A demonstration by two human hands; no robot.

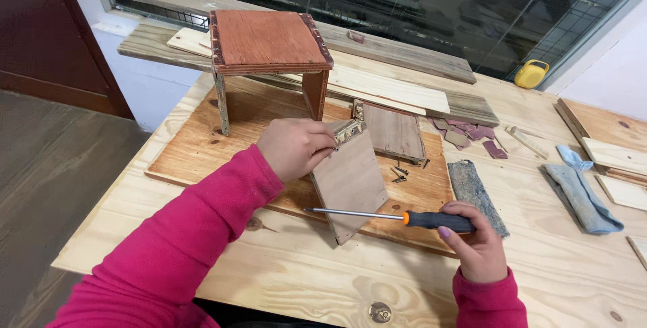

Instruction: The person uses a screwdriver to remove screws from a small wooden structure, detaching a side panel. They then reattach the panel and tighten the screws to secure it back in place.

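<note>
My left hand [294, 147] grips the top edge of a small plywood panel [352, 183], which stands tilted on a large brown board [202, 146]. A brass hinge [350, 130] sits at the panel's upper edge, by my fingertips. My right hand [475, 244] holds a screwdriver [397, 217] by its black and orange handle. Its metal shaft lies level and points left across the panel's lower part. A few dark screws [401, 173] lie on the board just right of the panel. Both sleeves are pink.
A small reddish wooden stool-like frame [268, 45] stands at the board's far side. A second panel [394, 132] lies flat beside it. Long planks [377, 85], grey sandpaper [475, 193], a blue cloth [579, 193], wood scraps [472, 132] and a yellow tape measure [532, 74] lie around.
</note>
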